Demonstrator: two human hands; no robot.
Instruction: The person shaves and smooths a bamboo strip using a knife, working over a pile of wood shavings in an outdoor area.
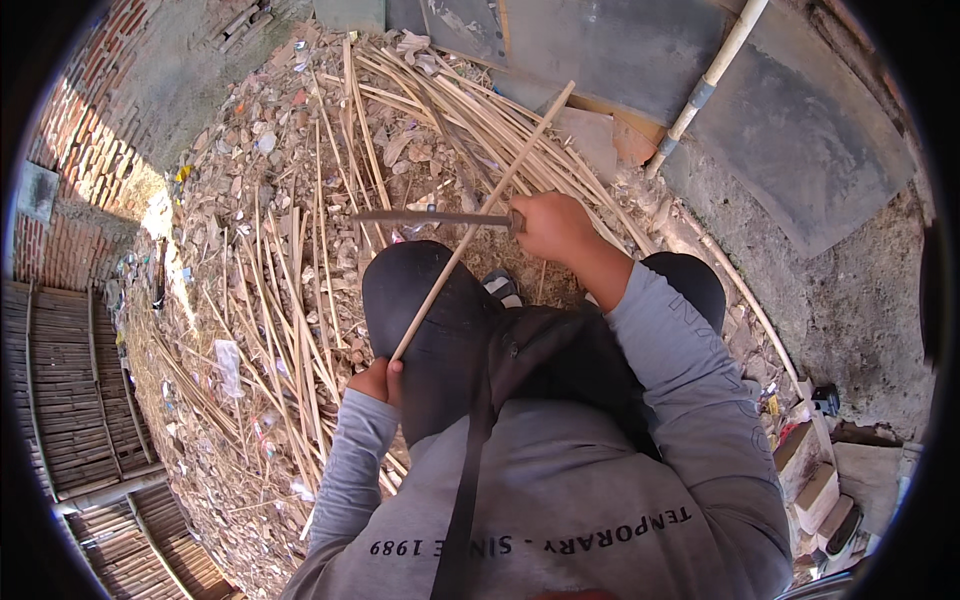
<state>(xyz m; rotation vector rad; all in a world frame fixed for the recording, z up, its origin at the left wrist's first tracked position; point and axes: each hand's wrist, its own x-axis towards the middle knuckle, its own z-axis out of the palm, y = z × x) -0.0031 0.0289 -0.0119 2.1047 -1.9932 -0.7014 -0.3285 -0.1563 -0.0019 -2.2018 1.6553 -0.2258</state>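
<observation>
My right hand is closed round the handle of a long dark-bladed machete, which points left. Its blade crosses a pale bamboo strip just ahead of my knees; whether it cuts into the strip I cannot tell. The lower end of that strip sits in my closed left hand, beside my left thigh. From there the strip slants up and away to the right, its far end reaching over a pile of similar strips.
Long bamboo strips lie heaped ahead, with more strips spread to the left over rubble-strewn ground. Grey panels and a slanting pole stand against the wall at far right. Bricks are stacked at lower right.
</observation>
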